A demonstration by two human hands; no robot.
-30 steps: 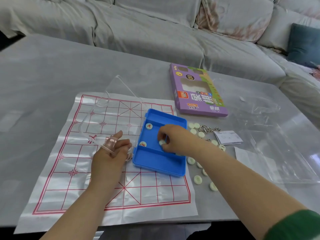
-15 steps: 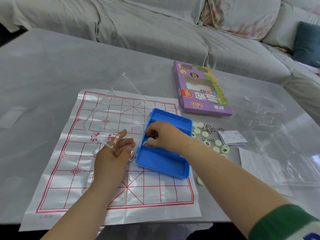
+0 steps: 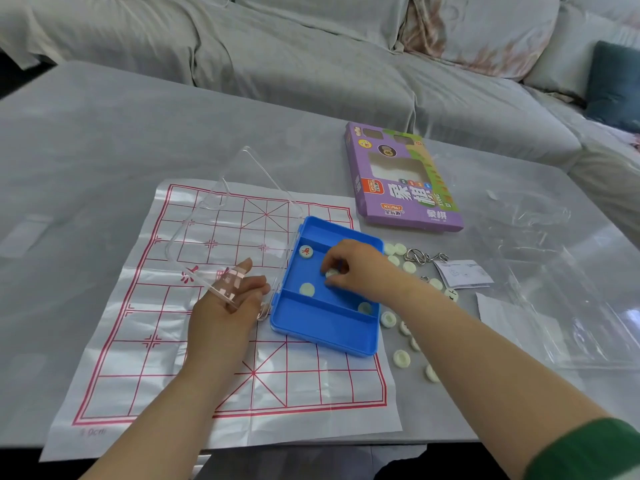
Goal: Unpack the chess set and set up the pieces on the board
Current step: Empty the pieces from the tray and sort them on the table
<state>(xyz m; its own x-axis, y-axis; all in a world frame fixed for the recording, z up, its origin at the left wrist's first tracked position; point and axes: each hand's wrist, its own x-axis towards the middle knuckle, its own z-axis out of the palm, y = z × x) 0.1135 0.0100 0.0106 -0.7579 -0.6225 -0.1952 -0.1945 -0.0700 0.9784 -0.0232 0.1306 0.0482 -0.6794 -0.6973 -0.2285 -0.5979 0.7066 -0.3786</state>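
Over the board [image 3: 138,341], my left hand [image 3: 225,313] pinches the edge of the lid [image 3: 235,220] between its fingers. In the tray [image 3: 325,327] on the board, my right hand [image 3: 360,271] pinches a piece [image 3: 331,273]; more pieces [image 3: 401,358] lie on the table to the right.

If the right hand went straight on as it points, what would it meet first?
Right hand would likely meet the red-marked piece in the blue case first; depth is unclear.
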